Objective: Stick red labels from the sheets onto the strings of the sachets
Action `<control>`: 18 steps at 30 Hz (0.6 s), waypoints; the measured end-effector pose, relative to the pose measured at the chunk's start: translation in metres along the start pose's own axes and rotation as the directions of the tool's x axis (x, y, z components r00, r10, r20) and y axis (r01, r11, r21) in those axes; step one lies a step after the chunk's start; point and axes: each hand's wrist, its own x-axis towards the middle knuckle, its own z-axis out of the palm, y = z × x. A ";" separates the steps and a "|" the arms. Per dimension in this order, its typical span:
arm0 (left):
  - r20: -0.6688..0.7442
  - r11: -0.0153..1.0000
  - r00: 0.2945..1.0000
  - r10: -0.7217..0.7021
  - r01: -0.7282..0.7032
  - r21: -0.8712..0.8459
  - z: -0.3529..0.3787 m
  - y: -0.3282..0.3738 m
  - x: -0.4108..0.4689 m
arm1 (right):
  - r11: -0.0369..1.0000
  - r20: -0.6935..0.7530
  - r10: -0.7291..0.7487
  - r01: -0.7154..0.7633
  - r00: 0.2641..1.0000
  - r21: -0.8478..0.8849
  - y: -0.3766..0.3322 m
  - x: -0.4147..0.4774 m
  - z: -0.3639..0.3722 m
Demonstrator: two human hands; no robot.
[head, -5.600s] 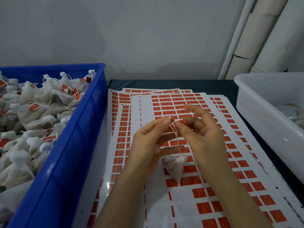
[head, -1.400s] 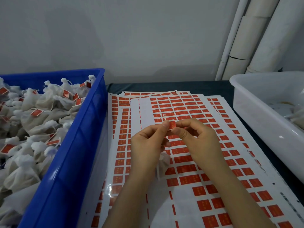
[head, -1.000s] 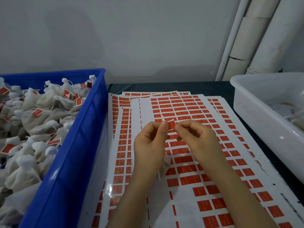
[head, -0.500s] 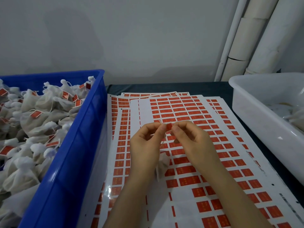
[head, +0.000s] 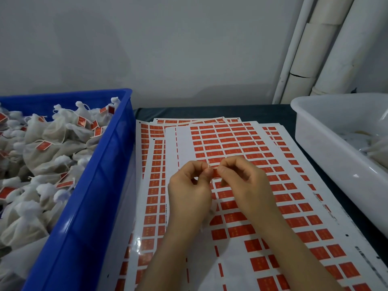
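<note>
- In the middle of the frame, our left hand [head: 189, 192] and right hand [head: 243, 185] meet fingertip to fingertip. Both pinch 1 red label [head: 215, 174] on a string [head: 208, 165], pressing it closed, we judge.
- The label is a small red strip, half covered by fingers, and a white string end pokes out above it.
- The pouch on this string is hidden under the hands.
- We work over the sheets [head: 184, 143], so the next label is close.
- Tagged sachets [head: 52, 131] fill the blue crate [head: 100, 185] at left, and a white tub [head: 336, 164] sits at right.
</note>
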 end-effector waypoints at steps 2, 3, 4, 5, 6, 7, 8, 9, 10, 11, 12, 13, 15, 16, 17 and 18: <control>-0.010 0.995 0.999 -0.048 0.047 -0.090 -0.003 0.001 0.005 | 0.995 0.065 0.087 -0.090 0.994 0.038 -0.001 0.003 -0.002; -0.006 0.987 0.997 -0.078 0.077 -0.144 -0.005 0.001 0.007 | 0.993 0.123 0.120 -0.121 0.985 0.005 0.000 0.004 -0.002; 0.002 0.973 0.994 -0.114 0.112 -0.202 -0.006 0.002 0.009 | 0.988 0.190 0.148 -0.139 0.971 -0.059 0.002 0.005 -0.002; 0.013 0.953 0.988 -0.154 0.152 -0.261 -0.008 0.002 0.010 | 0.982 0.258 0.171 -0.143 0.951 -0.126 0.004 0.005 0.000; 0.026 0.930 0.980 -0.196 0.194 -0.312 -0.009 0.002 0.011 | 0.973 0.321 0.196 -0.144 0.927 -0.178 0.006 0.004 0.002; 0.043 0.904 0.971 -0.236 0.235 -0.356 -0.010 0.002 0.013 | 0.967 0.362 0.214 -0.146 0.907 -0.208 0.008 0.003 0.003; 0.062 0.878 0.961 -0.269 0.271 -0.395 -0.011 0.002 0.014 | 0.963 0.386 0.233 -0.155 0.893 -0.222 0.007 0.002 0.005; 0.080 0.855 0.952 -0.294 0.299 -0.424 -0.013 0.001 0.016 | 0.961 0.397 0.237 -0.155 0.887 -0.228 0.009 0.001 0.005; 0.095 0.839 0.945 -0.313 0.322 -0.439 -0.014 0.001 0.017 | 0.961 0.398 0.237 -0.153 0.886 -0.231 0.009 0.000 0.004; 0.106 0.830 0.940 -0.325 0.337 -0.444 -0.015 0.000 0.018 | 0.963 0.401 0.223 -0.138 0.889 -0.231 0.011 0.001 0.004; 0.114 0.825 0.937 -0.330 0.345 -0.448 -0.016 -0.001 0.019 | 0.965 0.403 0.220 -0.139 0.888 -0.222 0.008 0.000 0.004; 0.121 0.822 0.937 -0.329 0.347 -0.452 -0.016 -0.001 0.019 | 0.967 0.429 0.224 -0.145 0.875 -0.210 0.008 0.000 0.004; 0.126 0.822 0.934 -0.336 0.355 -0.446 -0.015 -0.004 0.021 | 0.975 0.485 0.204 -0.132 0.851 -0.179 0.006 -0.002 0.004; 0.124 0.814 0.927 -0.354 0.370 -0.447 -0.015 -0.005 0.023 | 0.976 0.483 0.198 -0.124 0.853 -0.180 0.004 -0.003 0.005; 0.118 0.798 0.916 -0.385 0.394 -0.457 -0.015 -0.005 0.025 | 0.976 0.474 0.196 -0.125 0.858 -0.178 0.005 -0.003 0.005; 0.114 0.768 0.898 -0.425 0.424 -0.479 -0.016 -0.005 0.027 | 0.973 0.457 0.207 -0.136 0.865 -0.184 0.005 -0.002 0.003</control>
